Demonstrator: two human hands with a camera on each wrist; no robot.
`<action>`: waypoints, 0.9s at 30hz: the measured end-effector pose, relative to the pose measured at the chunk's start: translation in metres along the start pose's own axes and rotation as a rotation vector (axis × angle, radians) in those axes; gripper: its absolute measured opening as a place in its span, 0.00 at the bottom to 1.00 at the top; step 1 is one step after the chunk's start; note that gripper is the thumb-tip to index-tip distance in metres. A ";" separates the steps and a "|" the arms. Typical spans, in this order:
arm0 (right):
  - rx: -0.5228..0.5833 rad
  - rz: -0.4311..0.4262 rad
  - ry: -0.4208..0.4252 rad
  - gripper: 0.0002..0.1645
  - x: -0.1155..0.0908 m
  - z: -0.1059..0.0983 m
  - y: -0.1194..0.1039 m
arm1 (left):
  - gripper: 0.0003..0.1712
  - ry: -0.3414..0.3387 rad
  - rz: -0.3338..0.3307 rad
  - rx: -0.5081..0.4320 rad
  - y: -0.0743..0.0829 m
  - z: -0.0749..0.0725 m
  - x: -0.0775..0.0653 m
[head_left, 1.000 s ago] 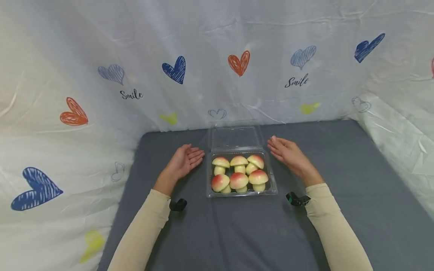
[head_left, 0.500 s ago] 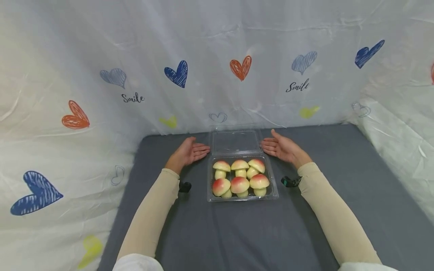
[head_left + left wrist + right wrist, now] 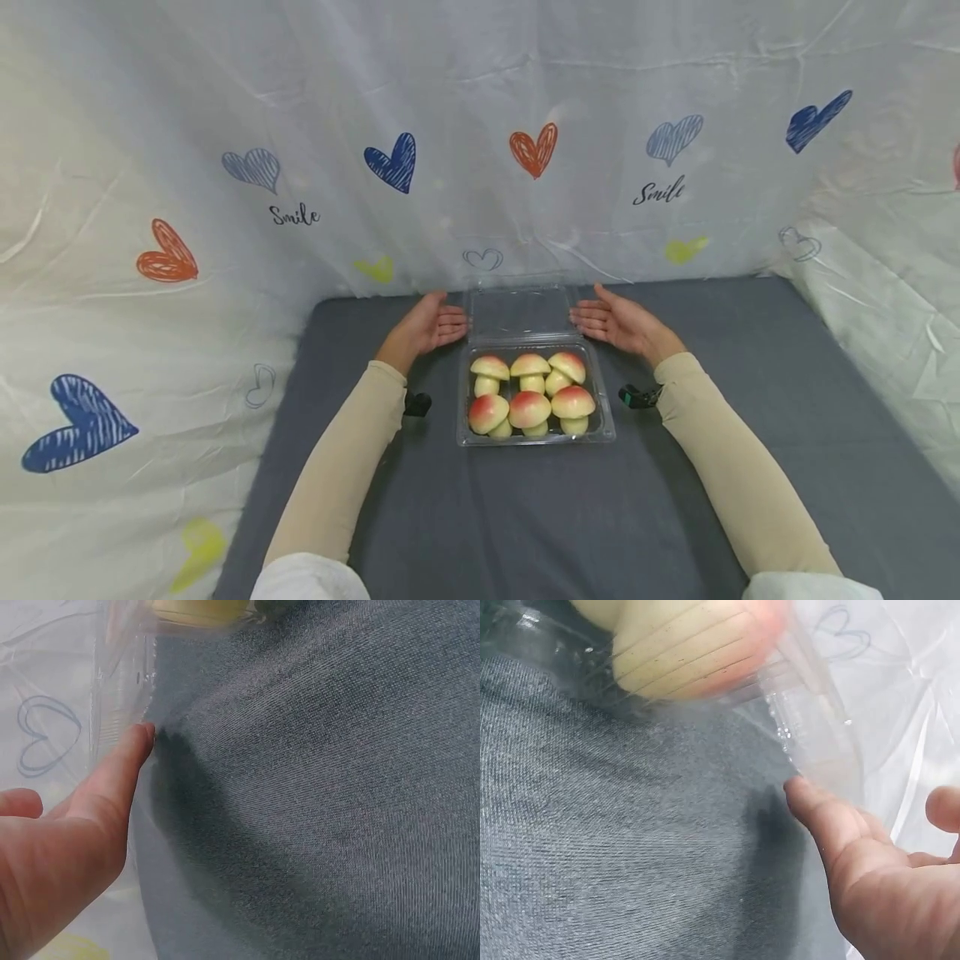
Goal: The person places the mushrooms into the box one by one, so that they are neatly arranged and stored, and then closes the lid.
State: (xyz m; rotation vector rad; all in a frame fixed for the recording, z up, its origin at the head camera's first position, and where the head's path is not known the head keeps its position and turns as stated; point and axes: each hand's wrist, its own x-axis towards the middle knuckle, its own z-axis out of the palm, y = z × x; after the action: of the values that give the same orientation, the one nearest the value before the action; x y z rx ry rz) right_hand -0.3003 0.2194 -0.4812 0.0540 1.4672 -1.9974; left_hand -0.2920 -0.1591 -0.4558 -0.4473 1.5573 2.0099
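Observation:
A clear plastic clamshell box (image 3: 536,442) lies with its lid (image 3: 521,311) raised at the back. Inside its tray sit several mushroom-shaped pieces (image 3: 530,409), cream with reddish caps, in two rows. My left hand (image 3: 429,327) is at the lid's left side, fingers straight and pointing inward. At the right side my right hand (image 3: 618,323) mirrors it, thumb raised. In the left wrist view a fingertip (image 3: 146,735) meets the lid's edge. The right wrist view has a fingertip (image 3: 799,791) right at the clear lid (image 3: 821,742). Neither hand is curled round anything.
A dark grey cloth (image 3: 525,517) covers the table. White curtain (image 3: 465,83) printed with hearts and "Smile" hangs close behind the lid and along both sides. Each wrist carries a small black camera, such as the right camera (image 3: 637,397).
Both hands have moved inward and slightly away from me, from beside the box to the sides of its lid. The box and the mushroom-shaped pieces have stayed in place.

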 end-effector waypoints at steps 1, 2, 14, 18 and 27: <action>-0.017 -0.007 -0.009 0.47 0.000 0.001 -0.001 | 0.37 -0.001 0.003 0.010 0.000 0.000 -0.001; -0.031 -0.015 -0.010 0.47 -0.001 0.002 -0.002 | 0.37 -0.007 0.010 0.020 0.001 0.001 -0.003; -0.209 -0.079 0.024 0.48 -0.012 0.018 -0.019 | 0.35 -0.049 0.148 0.144 0.007 0.009 -0.021; -0.230 -0.085 0.017 0.49 -0.014 0.020 -0.023 | 0.35 -0.025 0.184 0.149 0.008 0.012 -0.024; -0.278 -0.135 0.029 0.51 -0.019 0.027 -0.032 | 0.36 -0.027 0.251 0.245 0.014 0.016 -0.034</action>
State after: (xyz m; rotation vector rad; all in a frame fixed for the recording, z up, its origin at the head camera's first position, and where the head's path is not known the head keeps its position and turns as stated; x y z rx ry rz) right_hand -0.2932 0.2102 -0.4369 -0.1379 1.7953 -1.8830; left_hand -0.2727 -0.1539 -0.4213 -0.1332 1.8911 1.9572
